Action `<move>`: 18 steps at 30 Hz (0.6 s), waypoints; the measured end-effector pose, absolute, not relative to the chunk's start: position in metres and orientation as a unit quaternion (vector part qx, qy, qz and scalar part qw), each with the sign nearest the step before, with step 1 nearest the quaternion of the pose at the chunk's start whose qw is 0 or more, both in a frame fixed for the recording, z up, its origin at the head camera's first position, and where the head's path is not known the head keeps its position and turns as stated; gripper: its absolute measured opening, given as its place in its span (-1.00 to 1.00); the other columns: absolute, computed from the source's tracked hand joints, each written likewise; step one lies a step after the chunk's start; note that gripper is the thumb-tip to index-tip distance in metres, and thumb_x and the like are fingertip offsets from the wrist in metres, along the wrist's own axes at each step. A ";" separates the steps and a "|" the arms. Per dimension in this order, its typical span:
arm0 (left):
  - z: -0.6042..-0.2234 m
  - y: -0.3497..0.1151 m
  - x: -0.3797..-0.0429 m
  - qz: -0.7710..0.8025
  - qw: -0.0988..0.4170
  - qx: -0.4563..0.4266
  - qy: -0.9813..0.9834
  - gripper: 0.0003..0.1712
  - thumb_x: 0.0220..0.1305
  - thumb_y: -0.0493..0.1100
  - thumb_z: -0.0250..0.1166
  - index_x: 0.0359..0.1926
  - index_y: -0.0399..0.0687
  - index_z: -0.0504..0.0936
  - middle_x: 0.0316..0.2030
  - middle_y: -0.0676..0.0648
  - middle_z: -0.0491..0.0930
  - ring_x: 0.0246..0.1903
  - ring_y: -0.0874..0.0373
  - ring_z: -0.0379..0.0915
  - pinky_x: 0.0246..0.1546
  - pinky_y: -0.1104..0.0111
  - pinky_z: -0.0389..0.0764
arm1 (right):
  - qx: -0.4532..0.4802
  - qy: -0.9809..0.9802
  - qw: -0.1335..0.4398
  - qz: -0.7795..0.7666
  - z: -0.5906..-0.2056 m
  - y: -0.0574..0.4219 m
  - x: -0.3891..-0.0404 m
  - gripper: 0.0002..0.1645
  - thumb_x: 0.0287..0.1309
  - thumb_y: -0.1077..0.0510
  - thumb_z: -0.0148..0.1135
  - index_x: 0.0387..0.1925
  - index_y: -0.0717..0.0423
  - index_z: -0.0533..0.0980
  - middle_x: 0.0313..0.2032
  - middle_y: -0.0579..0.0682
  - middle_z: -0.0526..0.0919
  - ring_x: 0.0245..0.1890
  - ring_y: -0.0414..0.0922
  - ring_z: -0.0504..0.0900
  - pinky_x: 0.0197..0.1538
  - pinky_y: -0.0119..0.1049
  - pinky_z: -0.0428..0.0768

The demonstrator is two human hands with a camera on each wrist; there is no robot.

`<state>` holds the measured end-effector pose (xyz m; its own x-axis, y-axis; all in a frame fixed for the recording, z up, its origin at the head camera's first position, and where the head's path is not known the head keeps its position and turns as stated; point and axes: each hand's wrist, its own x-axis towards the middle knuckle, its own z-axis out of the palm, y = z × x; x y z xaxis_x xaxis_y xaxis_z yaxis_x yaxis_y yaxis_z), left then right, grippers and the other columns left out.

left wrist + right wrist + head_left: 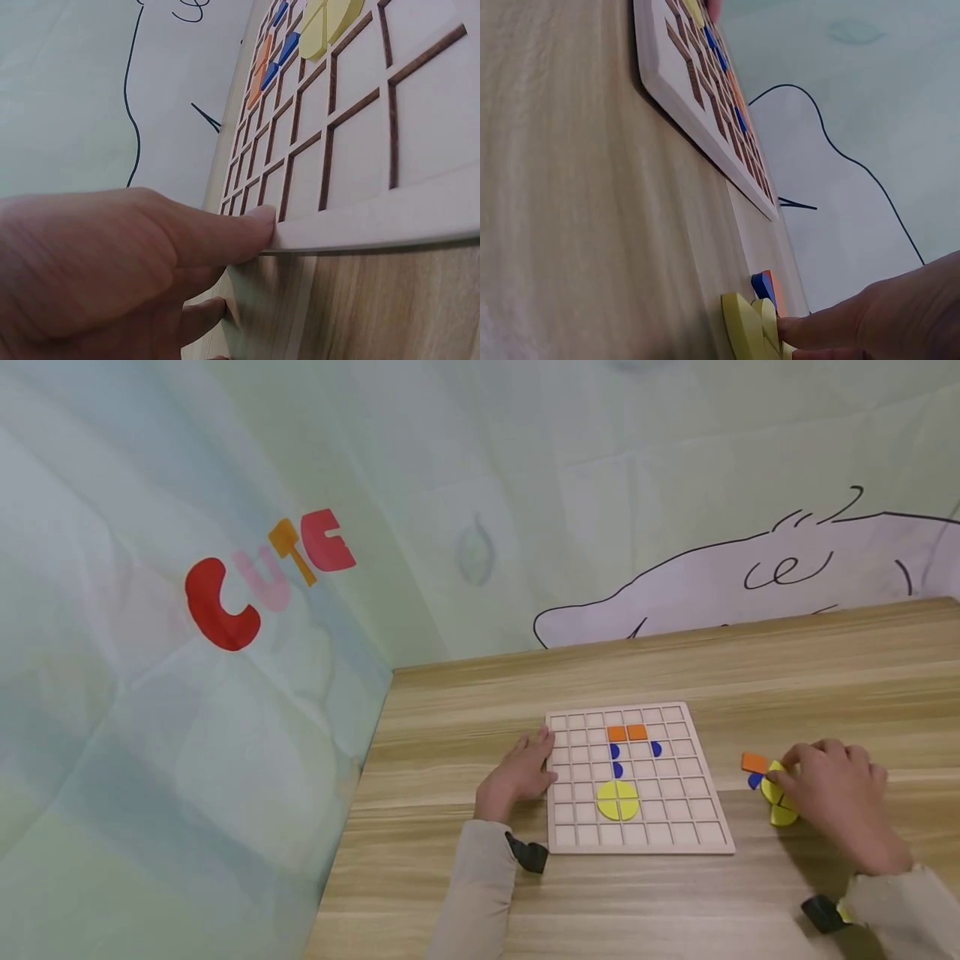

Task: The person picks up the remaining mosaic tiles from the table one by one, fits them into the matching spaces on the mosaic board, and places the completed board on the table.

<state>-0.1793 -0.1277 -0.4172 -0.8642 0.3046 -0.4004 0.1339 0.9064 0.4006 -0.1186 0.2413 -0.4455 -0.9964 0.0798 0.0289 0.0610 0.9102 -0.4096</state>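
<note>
A pale wooden grid board (671, 835) lies on the table. On it are two orange squares (626, 733), three small blue pieces with one rounded side (618, 769) and several yellow quarter-circles (608, 810) forming a full circle. My left hand (519, 775) rests at the board's left edge, thumb tip (259, 225) on the rim and fingers beside it. To the right of the board, my right hand (836, 789) pinches at a small pile of yellow pieces (783, 816); its fingers partly hide them. An orange square (753, 762) and a blue piece (755, 781) lie against the pile.
The wood-grain table (480, 693) meets a printed backdrop (480, 527) at its back and left. Red, pink and orange letters (225, 610) are on the left side of the backdrop. Dark wrist straps (528, 853) sit at both sleeves.
</note>
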 end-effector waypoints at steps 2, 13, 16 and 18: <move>-0.417 -0.128 -0.179 0.184 0.232 0.117 0.948 -0.26 0.44 -0.10 0.04 0.51 0.00 -0.07 0.52 0.05 -0.20 0.51 -0.03 -0.37 0.49 0.10 -0.12 | -0.031 -0.977 0.019 0.211 -0.445 0.242 -0.121 -0.59 0.14 0.04 0.23 -0.19 0.36 0.55 -0.02 0.55 0.34 -0.06 0.53 0.17 -0.18 0.30 0.13; -0.419 -0.127 -0.179 0.189 0.232 0.113 0.948 -0.26 0.44 -0.10 0.05 0.51 0.01 -0.07 0.52 0.06 -0.20 0.51 -0.02 -0.37 0.49 0.11 -0.12 | -0.044 -0.977 0.010 0.210 -0.445 0.243 -0.121 -0.51 0.08 0.01 0.29 -0.21 0.42 0.56 -0.06 0.54 0.36 -0.11 0.46 0.20 -0.20 0.22 0.15; -0.420 -0.128 -0.179 0.191 0.231 0.111 0.947 -0.25 0.43 -0.11 0.05 0.51 0.01 -0.06 0.52 0.06 -0.20 0.51 -0.02 -0.37 0.49 0.11 -0.12 | -0.042 -0.978 0.010 0.205 -0.446 0.244 -0.120 -0.52 0.08 -0.02 0.29 -0.25 0.40 0.58 -0.06 0.54 0.37 -0.12 0.46 0.21 -0.20 0.22 0.15; -0.420 -0.128 -0.180 0.193 0.231 0.111 0.947 -0.25 0.43 -0.11 0.06 0.51 0.01 -0.06 0.52 0.06 -0.20 0.51 -0.02 -0.37 0.49 0.10 -0.13 | -0.039 -0.979 0.010 0.202 -0.447 0.245 -0.119 -0.52 0.09 -0.03 0.29 -0.27 0.38 0.60 -0.06 0.55 0.38 -0.12 0.46 0.21 -0.20 0.23 0.16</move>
